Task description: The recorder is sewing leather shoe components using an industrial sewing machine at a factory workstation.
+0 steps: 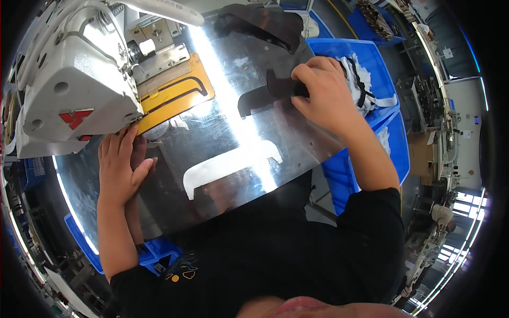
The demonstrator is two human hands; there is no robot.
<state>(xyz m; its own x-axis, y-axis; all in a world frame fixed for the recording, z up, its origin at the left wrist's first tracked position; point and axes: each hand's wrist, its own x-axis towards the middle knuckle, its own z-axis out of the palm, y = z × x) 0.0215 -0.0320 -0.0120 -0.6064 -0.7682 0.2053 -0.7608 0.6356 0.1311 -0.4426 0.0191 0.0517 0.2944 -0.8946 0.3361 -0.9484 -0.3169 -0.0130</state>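
My left hand [117,164] lies beside the sewing machine's head, fingers stretched out and thumb apart. Its fingertips reach the near end of a yellow template plate [177,98] that has a dark curved slot. Over the right of the shiny table, my right hand [326,95] has its fingers curled round the end of a black flat piece [257,99], which looks like fabric. Part of that piece is hidden by the fingers. A white strip with hooked ends [230,163] lies flat on the table between my hands, nearer to me.
The white sewing machine [79,85] fills the left, its needle area beside the plate. More black pieces [262,26] lie at the table's far edge. To the right, blue bins [382,58] hold white and black fabric. Another blue bin [159,249] sits below the table's front left.
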